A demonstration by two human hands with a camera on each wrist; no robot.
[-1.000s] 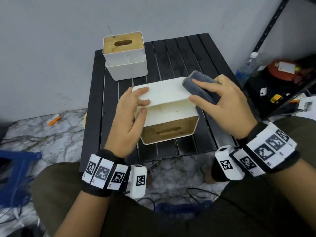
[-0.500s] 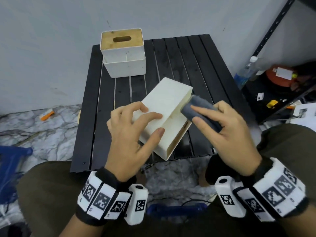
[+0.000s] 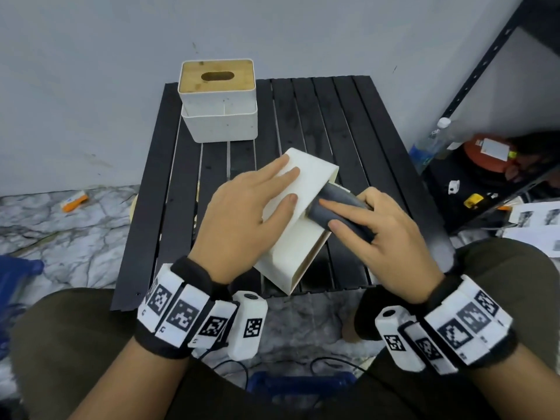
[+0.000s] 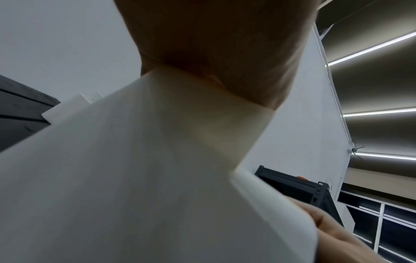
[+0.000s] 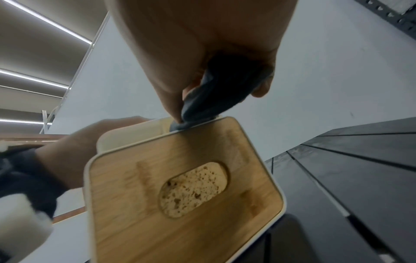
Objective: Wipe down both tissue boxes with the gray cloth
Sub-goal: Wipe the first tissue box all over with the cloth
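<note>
The wipe of the first tissue box (image 3: 306,189) is in hand: it lies tipped mid-bench (image 3: 348,122). The left hand (image 3: 242,213) presses flat on it, fingers straight. The right hand (image 3: 381,237) grips the gray cloth (image 3: 333,207) against its 3 o'clock side. Next, probably, turning it to an unwiped face; the second box (image 3: 218,116) waits at 11 o'clock.

second tissue box (image 3: 218,101) blocking table's (image 3: 333,122) far-left (bare slats right)

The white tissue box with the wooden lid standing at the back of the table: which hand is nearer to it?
Left. The left hand lies nearer that upright white tissue box with the wooden lid; the right hand is farther right.
</note>
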